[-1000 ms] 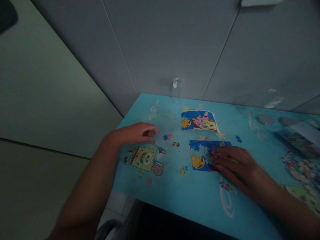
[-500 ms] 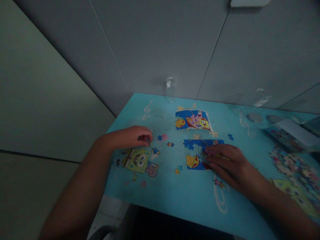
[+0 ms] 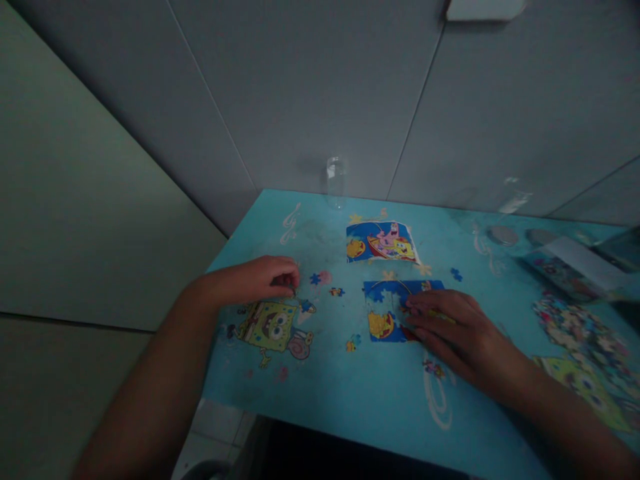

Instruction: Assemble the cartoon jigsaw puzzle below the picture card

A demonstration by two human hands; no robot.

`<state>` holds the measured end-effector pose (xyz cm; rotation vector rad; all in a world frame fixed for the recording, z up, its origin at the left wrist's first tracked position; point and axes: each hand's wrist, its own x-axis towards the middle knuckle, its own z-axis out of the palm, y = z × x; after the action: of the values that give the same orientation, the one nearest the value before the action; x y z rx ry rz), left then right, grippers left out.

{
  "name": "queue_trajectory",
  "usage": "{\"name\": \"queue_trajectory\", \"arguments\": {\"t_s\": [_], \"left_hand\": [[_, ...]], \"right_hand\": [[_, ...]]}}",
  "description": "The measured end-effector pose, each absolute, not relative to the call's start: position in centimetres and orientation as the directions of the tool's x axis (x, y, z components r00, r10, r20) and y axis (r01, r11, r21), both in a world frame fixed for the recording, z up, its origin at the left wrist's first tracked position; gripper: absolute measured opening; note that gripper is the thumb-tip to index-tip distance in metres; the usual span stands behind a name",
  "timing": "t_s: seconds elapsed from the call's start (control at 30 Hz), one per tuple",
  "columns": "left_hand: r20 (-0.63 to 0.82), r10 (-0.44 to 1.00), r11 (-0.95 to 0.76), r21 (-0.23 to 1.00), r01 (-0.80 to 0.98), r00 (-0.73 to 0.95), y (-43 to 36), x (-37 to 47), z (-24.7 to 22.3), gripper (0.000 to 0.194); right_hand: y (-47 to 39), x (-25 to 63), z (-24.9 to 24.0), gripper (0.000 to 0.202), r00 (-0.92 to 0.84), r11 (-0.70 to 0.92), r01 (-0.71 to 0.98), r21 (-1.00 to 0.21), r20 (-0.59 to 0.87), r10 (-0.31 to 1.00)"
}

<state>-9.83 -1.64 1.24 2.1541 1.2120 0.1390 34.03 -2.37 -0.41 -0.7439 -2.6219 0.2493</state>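
A partly assembled jigsaw puzzle (image 3: 381, 325), blue with a yellow figure and a gap in its middle, lies on the turquoise table. My right hand (image 3: 457, 323) covers its right side, fingertips closed together at the gap on a small puzzle piece (image 3: 404, 309) that is mostly hidden. To the left, my left hand (image 3: 276, 277) rests low over the table with its fingers curled in; whatever they may hold cannot be made out. Loose pieces lie between the hands: a blue piece (image 3: 315, 279), an orange and dark piece (image 3: 337, 292) and a yellow and blue piece (image 3: 353, 343).
Behind the puzzle lies a matching picture card (image 3: 383, 241). A clear jar (image 3: 337, 183) stands by the wall. At right are a heap of puzzle pieces (image 3: 583, 333), a picture box (image 3: 565, 273) and round lids (image 3: 504, 235). Another blue piece (image 3: 456, 274) lies beyond my right hand.
The whole view has shifted slightly to the left and down. Both hands stay in nearly the same places, with the right fingertips still at the puzzle's gap.
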Motion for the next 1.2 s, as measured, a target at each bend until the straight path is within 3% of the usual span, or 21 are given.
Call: {"name": "queue_trajectory", "arguments": {"t_s": [0.3,0.53,0.63,0.73,0.87,1.2], "left_hand": [[-0.221,0.758,-0.396,0.591,0.702,0.614,-2.1,-8.7,2.1,0.009],[0.089,0.796,-0.493,0.668,0.557,0.598,-2.3,-5.7,2.2,0.028],[0.193,0.882,-0.388,0.815,0.431,0.431,-2.5,-2.6,0.9,0.022],[0.069,0.950,-0.133,0.971,0.197,0.304,-3.1,0.6,-0.6,0.020],[-0.024,0.962,0.001,0.997,0.082,0.273,-4.0,3.2,-1.2,0.026],[0.041,0.926,-0.131,0.967,0.219,0.375,-5.5,5.3,-1.1,0.018]], "right_hand": [[-2.3,34.1,-0.4,0.036,-0.784,0.844,0.463,-0.270,0.318,0.533],[-2.7,33.9,-0.3,0.032,-0.784,0.849,0.458,-0.262,0.331,0.525],[-3.3,33.1,0.1,0.032,-0.760,0.820,0.460,-0.341,0.326,0.562],[-4.0,32.1,0.4,0.031,-0.725,0.780,0.438,-0.447,0.337,0.600],[-4.6,30.8,0.5,0.030,-0.679,0.696,0.410,-0.589,0.313,0.664],[-4.5,27.5,0.1,0.015,-0.556,0.497,0.365,-0.787,0.244,0.795]]}}
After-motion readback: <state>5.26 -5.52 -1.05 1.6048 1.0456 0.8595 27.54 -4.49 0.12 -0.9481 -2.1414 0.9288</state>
